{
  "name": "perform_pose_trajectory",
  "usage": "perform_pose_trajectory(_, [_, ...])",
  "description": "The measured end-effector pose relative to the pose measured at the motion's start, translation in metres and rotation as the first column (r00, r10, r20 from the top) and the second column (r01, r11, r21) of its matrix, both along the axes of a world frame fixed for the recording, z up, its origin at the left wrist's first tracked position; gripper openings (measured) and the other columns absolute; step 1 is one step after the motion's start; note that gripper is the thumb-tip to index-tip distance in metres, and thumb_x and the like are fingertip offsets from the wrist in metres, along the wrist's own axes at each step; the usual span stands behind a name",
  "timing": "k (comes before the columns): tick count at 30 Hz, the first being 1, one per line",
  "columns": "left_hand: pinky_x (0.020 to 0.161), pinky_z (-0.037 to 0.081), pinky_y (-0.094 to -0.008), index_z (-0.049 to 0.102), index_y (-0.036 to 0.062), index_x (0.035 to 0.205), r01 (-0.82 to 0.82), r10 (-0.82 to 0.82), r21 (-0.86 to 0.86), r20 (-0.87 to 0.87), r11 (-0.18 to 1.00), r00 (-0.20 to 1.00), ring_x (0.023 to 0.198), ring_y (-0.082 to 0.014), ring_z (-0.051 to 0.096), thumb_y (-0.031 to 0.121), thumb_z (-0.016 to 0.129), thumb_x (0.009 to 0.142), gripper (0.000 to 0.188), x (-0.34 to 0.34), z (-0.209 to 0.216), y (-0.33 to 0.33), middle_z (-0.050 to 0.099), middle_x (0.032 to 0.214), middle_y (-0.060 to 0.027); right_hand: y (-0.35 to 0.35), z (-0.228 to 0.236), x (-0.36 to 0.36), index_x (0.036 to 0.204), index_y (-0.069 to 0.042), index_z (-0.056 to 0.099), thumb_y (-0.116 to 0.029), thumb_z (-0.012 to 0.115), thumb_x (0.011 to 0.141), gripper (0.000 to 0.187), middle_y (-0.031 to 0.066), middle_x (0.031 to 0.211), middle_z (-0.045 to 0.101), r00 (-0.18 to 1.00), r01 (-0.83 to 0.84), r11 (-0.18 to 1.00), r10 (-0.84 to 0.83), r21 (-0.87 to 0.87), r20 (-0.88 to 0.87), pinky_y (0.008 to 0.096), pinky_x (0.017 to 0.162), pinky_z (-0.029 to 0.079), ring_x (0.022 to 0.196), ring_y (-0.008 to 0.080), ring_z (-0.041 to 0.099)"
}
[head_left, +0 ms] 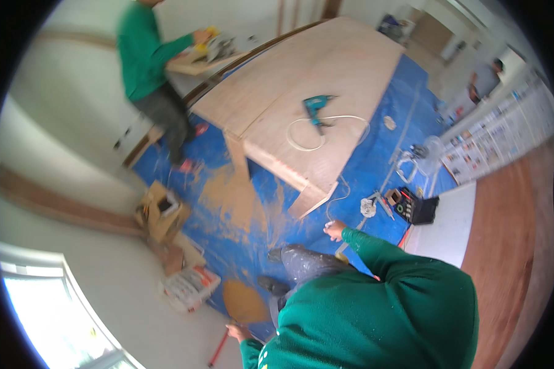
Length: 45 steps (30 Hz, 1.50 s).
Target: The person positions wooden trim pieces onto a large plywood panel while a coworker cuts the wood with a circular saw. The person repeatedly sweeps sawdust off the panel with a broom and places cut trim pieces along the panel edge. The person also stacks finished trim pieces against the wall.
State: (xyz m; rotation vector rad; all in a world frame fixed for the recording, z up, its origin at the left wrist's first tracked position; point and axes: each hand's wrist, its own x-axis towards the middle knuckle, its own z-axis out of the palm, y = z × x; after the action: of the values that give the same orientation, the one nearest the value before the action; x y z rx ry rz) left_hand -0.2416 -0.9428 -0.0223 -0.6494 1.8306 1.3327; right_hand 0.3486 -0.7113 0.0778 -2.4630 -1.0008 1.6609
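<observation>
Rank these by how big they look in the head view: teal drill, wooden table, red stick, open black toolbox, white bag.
Largest to smallest, by area:
1. wooden table
2. white bag
3. open black toolbox
4. teal drill
5. red stick, thin, but its length looks close to the drill's

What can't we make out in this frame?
All in the head view:
- Red bar: upper end hidden by the left hand.
- Whether the right hand holds the cord: too small.
- Nearer co-worker: head cut off by the top edge.
- Black case: contents too small.
</observation>
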Motion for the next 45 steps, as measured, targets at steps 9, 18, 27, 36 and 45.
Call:
perform_pose_trajectory(9, [0.074,0.056,-0.0445,0.074,-0.0027,0.097,0.911,-0.939,-0.406,-0.335,0.07,-0.077,0.068,-0.0301,0.066,0.039,0.071,0.095,0.042,0.043,0.05,0.271,0.071,0.07,-0.0116,-0.017,-0.066,0.064,0.143,-0.013,0.051,-0.046,0.058,0.101,0.054,0.0144,0.119,0.062,0.329,0.933,0.356,-0.905,-0.055,-0.271,0.0592,0.082,0.056,0.099,0.0347,0.068])
perform_pose_trajectory(18, [0.094,0.053,-0.0496,0.071,-0.0004,0.112,0.802,-0.598,-0.508,-0.55,-0.315,-0.583,0.106,-0.0407,0.066,0.021,0.071,0.092,0.029,0.23,0.108,0.569,0.071,0.114,-0.0227,0.119,-0.187,0.103,0.152,-0.007,0.044,-0.052,0.042,0.104,0.066,0.0251,0.153,0.046,0.737,0.527,0.789,-0.609,0.315,0.292,0.0585,0.107,0.046,0.131,0.0465,0.054])
perform_pose_trajectory(27, [0.113,0.043,-0.0488,0.056,0.0062,0.143,0.54,-0.028,-0.676,-0.611,-0.5,-0.791,0.135,-0.0431,0.05,0.023,0.062,0.1,0.047,0.363,0.105,0.734,0.057,0.144,-0.0241,0.213,-0.191,0.097,0.16,-0.013,0.033,-0.055,0.037,0.104,0.07,0.0246,0.16,0.038,0.658,0.632,0.764,-0.618,0.131,0.43,0.0626,0.115,0.034,0.142,0.0454,0.043])
perform_pose_trajectory(36, [0.125,0.028,-0.0479,0.045,0.0041,0.153,0.355,0.13,-0.748,-0.503,-0.56,-0.855,0.15,-0.0408,0.033,0.017,0.067,0.094,0.064,0.441,0.101,0.871,0.036,0.162,-0.0236,0.278,-0.107,0.093,0.151,-0.007,0.047,-0.053,0.045,0.102,0.067,0.0167,0.148,0.053,0.132,0.804,0.47,-0.738,0.364,0.662,0.0592,0.104,0.046,0.13,0.0371,0.056])
perform_pose_trajectory(45, [0.117,0.034,-0.0568,0.049,-0.0053,0.143,0.377,0.346,-0.763,-0.596,-0.525,-0.725,0.14,-0.0496,0.037,0.017,0.066,0.093,0.057,0.464,0.064,0.969,0.04,0.152,-0.0296,0.308,-0.064,0.084,0.141,-0.002,0.051,-0.04,0.057,0.096,0.06,0.0172,0.128,0.061,-0.01,0.742,0.425,-0.765,0.517,0.644,0.0544,0.094,0.049,0.119,0.039,0.058])
